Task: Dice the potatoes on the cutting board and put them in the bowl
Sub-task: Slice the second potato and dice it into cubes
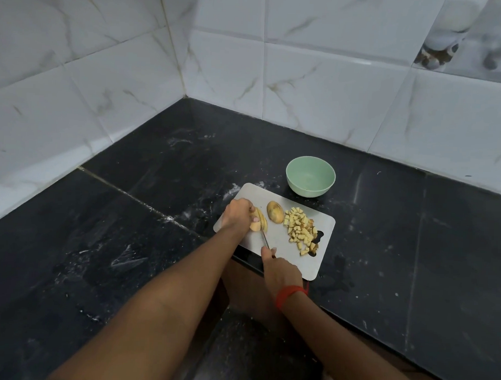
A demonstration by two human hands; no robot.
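Hands are working together, left hand (237,213) pressing the potato slices (259,220) while right hand (279,269) is gripping the knife (265,239), whose blade is risking the nearby fingertips.

We see a black stone counter (158,186), smeared white in spots, meeting white marbled wall tiles (332,93).

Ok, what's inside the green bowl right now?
Nothing visible: the green bowl shows a bare pale floor and far inner wall. Its near inner wall is hidden behind the rim. The diced potato pile lies on the cutting board.
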